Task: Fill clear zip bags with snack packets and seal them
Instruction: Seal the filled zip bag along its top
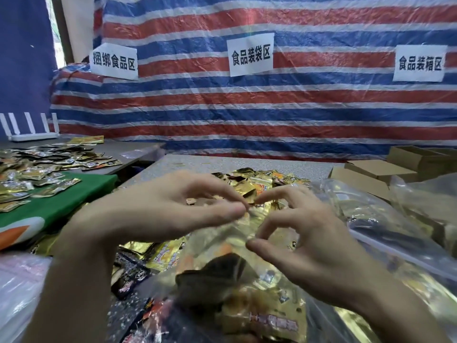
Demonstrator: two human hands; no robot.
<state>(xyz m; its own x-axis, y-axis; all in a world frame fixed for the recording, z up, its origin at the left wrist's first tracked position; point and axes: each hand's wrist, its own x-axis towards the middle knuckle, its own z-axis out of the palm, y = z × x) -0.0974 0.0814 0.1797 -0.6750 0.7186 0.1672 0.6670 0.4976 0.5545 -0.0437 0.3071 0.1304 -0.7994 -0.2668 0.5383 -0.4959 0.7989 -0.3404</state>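
Left hand (158,209) and right hand (309,231) each pinch the top edge of a clear bag (217,240), stuffed with gold packets (259,300), above the counter (247,162); boxes (371,172) stand at right.

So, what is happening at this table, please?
A person seems to be sealing a clear plastic zip bag filled with gold and dark snack packets. The left hand pinches its top edge. The right hand curls beside it, but its grip is blurred. Loose gold packets lie behind on the grey speckled table.
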